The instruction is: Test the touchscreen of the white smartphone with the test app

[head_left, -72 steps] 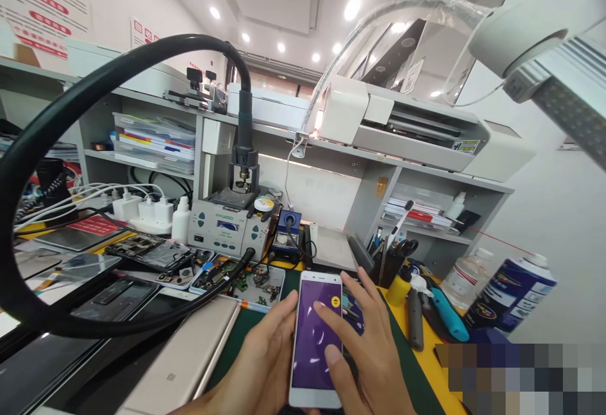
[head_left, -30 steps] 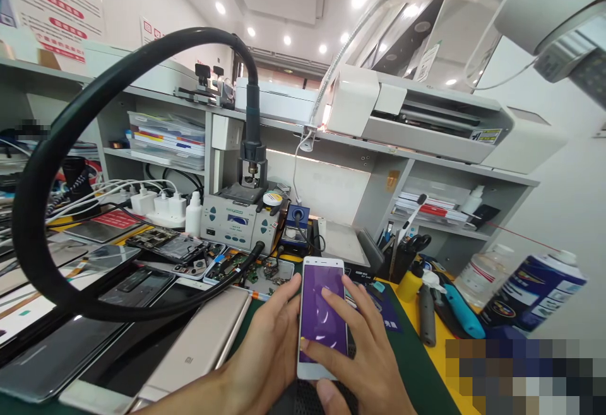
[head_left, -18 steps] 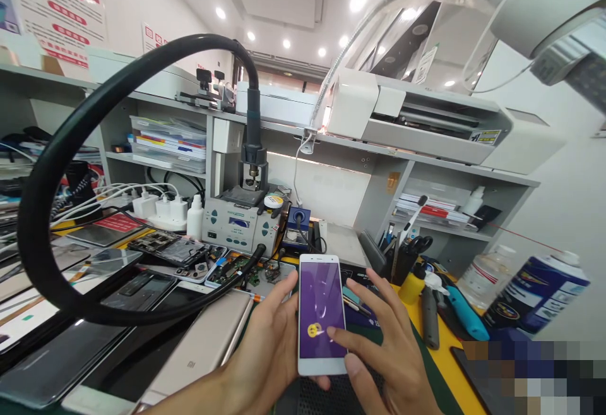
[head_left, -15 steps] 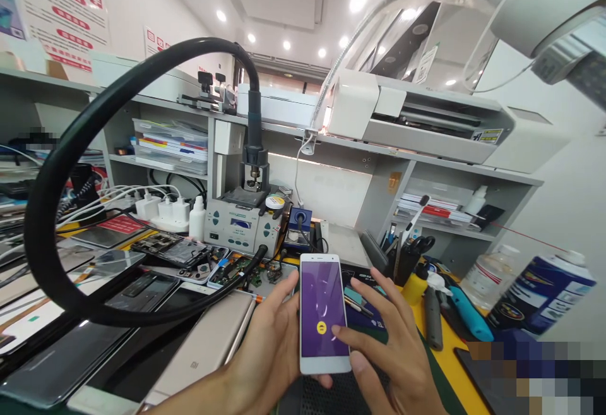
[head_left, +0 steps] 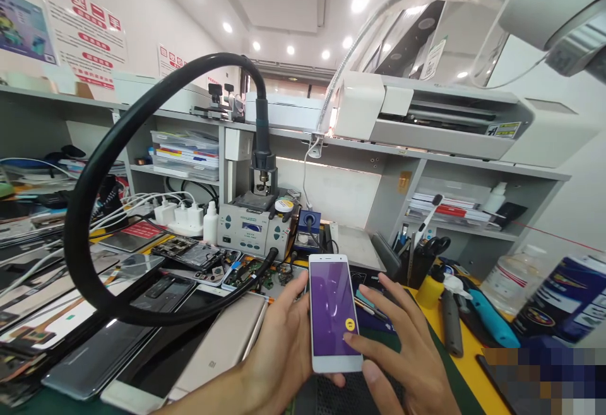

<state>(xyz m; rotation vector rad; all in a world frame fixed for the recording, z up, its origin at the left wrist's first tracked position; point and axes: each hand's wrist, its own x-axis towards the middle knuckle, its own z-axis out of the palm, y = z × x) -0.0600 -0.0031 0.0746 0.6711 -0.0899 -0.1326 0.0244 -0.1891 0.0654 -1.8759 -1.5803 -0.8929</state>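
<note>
A white smartphone (head_left: 332, 307) is held upright in my left hand (head_left: 284, 333), its thumb along the left edge and fingertips showing under the bottom edge. Its screen is lit purple, with a small yellow round icon low on the right side. My right hand (head_left: 402, 345) hovers at the phone's right with fingers spread; the index fingertip is on or just over the lower screen. Left of my forearm lies a gold phone back (head_left: 220, 345) with a logo, beside several dark phones and panels.
A hot-air rework station (head_left: 255, 228) with a thick black hose (head_left: 80, 181) looping over the left side stands behind. Circuit boards (head_left: 258, 273) lie before it. At right are a pen holder (head_left: 419, 260), yellow bottle (head_left: 430, 285), clear bottle (head_left: 514, 276) and blue spray can (head_left: 558, 301).
The yellow icon has shifted right on the screen, and my right index fingertip has moved slightly lower on it. The whole view has swung a little to the left.
</note>
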